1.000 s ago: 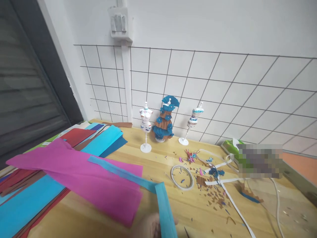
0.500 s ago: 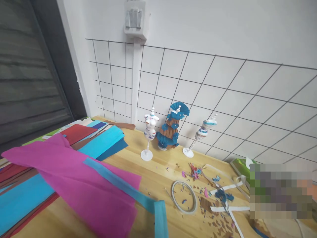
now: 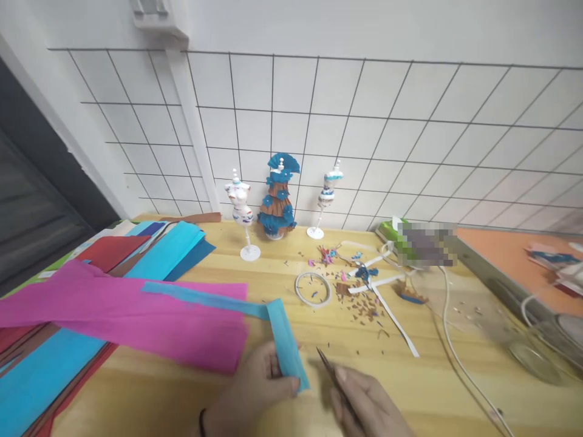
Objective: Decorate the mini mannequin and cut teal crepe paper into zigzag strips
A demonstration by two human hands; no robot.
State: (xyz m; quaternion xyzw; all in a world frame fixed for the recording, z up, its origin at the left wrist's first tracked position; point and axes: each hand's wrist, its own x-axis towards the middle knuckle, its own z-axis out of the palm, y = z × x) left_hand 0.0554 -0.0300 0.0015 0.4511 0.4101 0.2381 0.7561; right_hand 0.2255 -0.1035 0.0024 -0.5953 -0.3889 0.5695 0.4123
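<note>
My left hand is closed on the end of a blue crepe paper strip, thumb pressing near its lower edge. The strip folds at its upper corner and runs left across a magenta crepe paper sheet. In my right hand are dark, slim tweezers, their pointed tip aimed up and left toward the strip without touching it. The fingers hide most of the tool's body.
Behind stand a white mini dress form, a form in a blue-and-brown paper dress and another white form. A tape ring, paper scraps and a white cable lie rightward. Coloured paper is stacked left.
The view has swung right and down. Both my hands have come into sight, the left gripping the blue strip's end and the right holding tweezers.
</note>
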